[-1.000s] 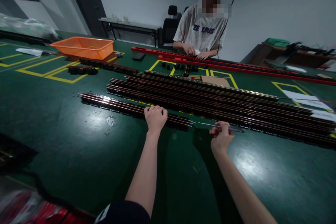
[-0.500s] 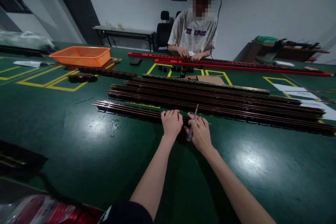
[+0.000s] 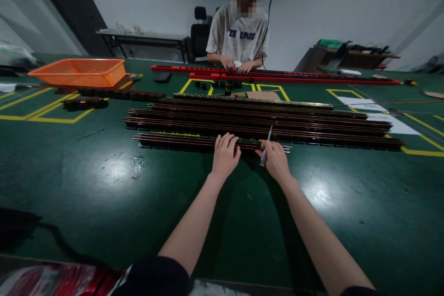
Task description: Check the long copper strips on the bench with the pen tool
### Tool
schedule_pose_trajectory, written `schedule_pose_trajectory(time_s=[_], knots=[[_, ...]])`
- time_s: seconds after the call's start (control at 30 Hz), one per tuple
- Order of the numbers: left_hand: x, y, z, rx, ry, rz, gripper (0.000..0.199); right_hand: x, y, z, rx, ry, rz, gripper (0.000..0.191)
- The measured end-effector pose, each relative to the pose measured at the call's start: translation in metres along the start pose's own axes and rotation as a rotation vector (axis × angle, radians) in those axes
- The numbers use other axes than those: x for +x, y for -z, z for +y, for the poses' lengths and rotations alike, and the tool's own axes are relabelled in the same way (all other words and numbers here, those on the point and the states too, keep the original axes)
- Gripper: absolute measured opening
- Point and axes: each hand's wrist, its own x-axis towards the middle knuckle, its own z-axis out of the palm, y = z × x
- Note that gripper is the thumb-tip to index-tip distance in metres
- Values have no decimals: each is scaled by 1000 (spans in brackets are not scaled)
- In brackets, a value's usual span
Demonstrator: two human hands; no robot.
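A dark strip carrying thin copper-coloured rods (image 3: 173, 141) lies lengthwise across the green table in front of me. My left hand (image 3: 225, 156) curls its fingers over the strip's top near the middle. Closer to the strip's right end, my right hand (image 3: 277, 159) is closed around a slim screwdriver (image 3: 264, 155), its thin shaft pointing up and away. Some of the right fingers also touch the strip, and parts of it are hidden under both hands. Just behind lie several longer, similar rod strips (image 3: 194, 122), side by side.
Across the table a person (image 3: 239, 32) works with both hands at long red rails (image 3: 312, 78). An orange basket (image 3: 79, 74) stands at the far left, by short dark pieces (image 3: 85, 103). White papers (image 3: 398, 122) lie right. A red plastic-wrapped item (image 3: 62, 282) is at the lower left.
The near strip has slid right relative to the strips behind it and lies more level. My hands are farther apart, the right one nearer the strip's end. The camera view has shifted too.
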Motion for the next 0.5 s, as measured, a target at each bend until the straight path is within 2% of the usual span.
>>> schedule_pose_trajectory(time_s=[0.13, 0.27, 0.5], knots=[[-1, 1, -9, 131, 33, -47, 38, -6, 3, 20, 42, -34, 5, 22], [-1, 3, -21, 193, -22, -123, 51, -11, 6, 30, 15, -38, -2, 40], [1, 21, -45, 275, 93, -155, 69, -10, 9, 39, -20, -34, -74, 35]])
